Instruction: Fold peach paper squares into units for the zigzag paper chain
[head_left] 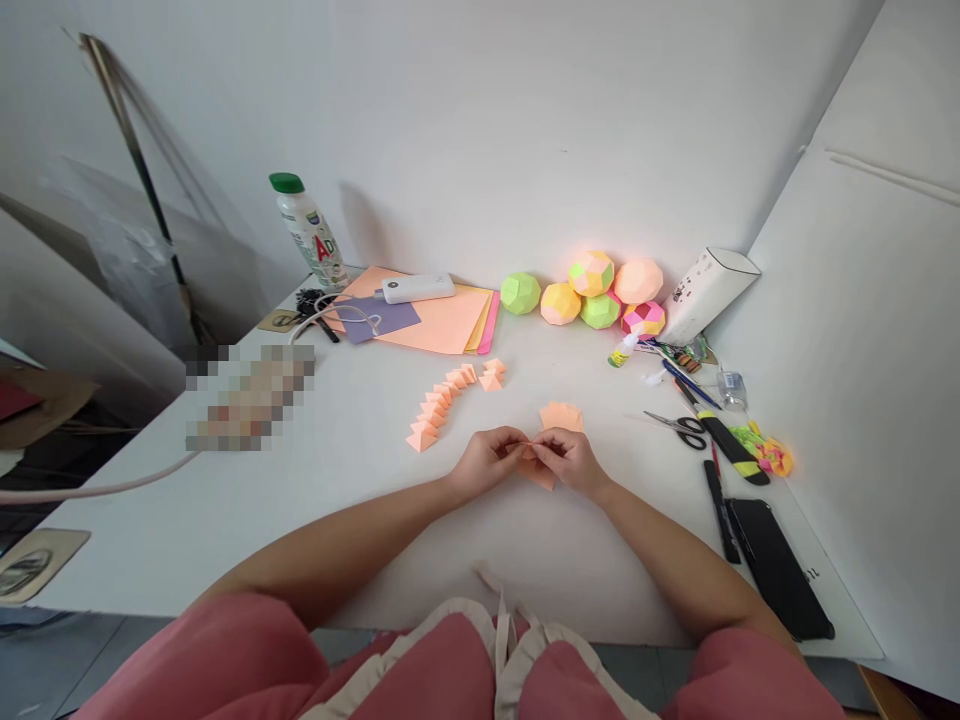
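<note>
My left hand (pixel 487 463) and my right hand (pixel 571 462) meet near the middle of the table, closed in a pinch on a small piece of peach-orange paper (pixel 528 452). Fingers cover most of that piece. Just below my fingertips lies a flat peach paper strip (pixel 541 477), partly hidden by the hands. Behind my right hand is a small fanned stack of peach paper (pixel 561 415). To the left, a curved row of folded peach paper units (pixel 435 408) runs across the table, and a few more units (pixel 492 375) sit beside its far end.
Faceted paper balls (pixel 591 273) are grouped against the wall. Colored paper sheets (pixel 442 325) lie under a white power bank (pixel 418 289), near a bottle (pixel 311 235). Scissors (pixel 686 430), a cutter knife (pixel 731 448), a glue bottle (pixel 622 352) and a black phone (pixel 780 568) lie right.
</note>
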